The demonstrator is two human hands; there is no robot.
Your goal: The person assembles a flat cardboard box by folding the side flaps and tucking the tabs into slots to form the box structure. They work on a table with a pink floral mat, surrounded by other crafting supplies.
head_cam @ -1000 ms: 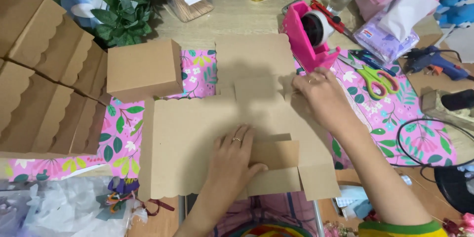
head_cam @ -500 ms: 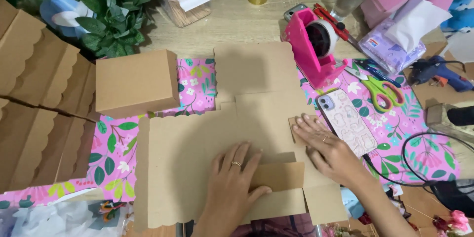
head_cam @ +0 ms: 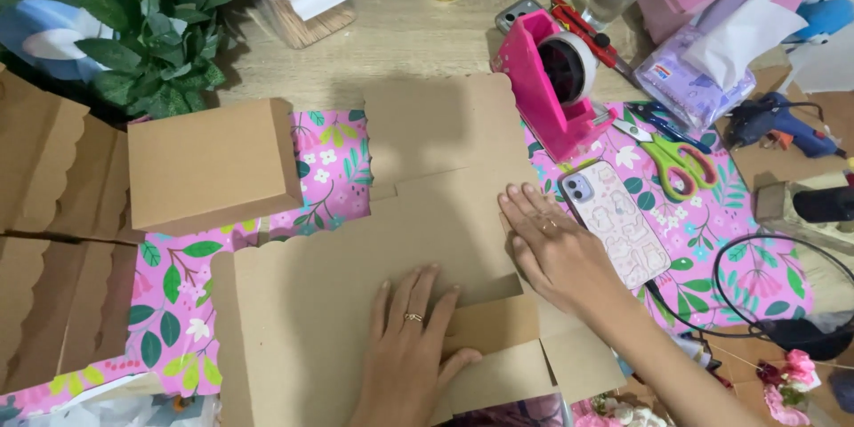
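A flat brown cardboard box blank (head_cam: 356, 267) with scalloped edges lies unfolded on a pink floral mat (head_cam: 329, 173). My left hand (head_cam: 409, 347) presses flat on its lower middle, fingers spread, beside a folded flap (head_cam: 494, 329). My right hand (head_cam: 551, 249) lies palm down on the blank's right edge, fingers pointing up-left. Neither hand holds anything. A phone (head_cam: 618, 222) in a pale patterned case rests just right of my right hand.
A folded brown box (head_cam: 213, 165) sits upper left, with stacked scalloped cardboard (head_cam: 44, 213) further left. A pink tape dispenser (head_cam: 551, 80), green-handled scissors (head_cam: 680, 165), a blue glue gun (head_cam: 783, 124), tissues (head_cam: 721, 53), green leaves (head_cam: 133, 27) and black cables (head_cam: 774, 294) ring the mat.
My right hand moved down from the blank's upper right onto its right edge. My left hand stayed pressed on the cardboard. The phone came into view beside my right hand.
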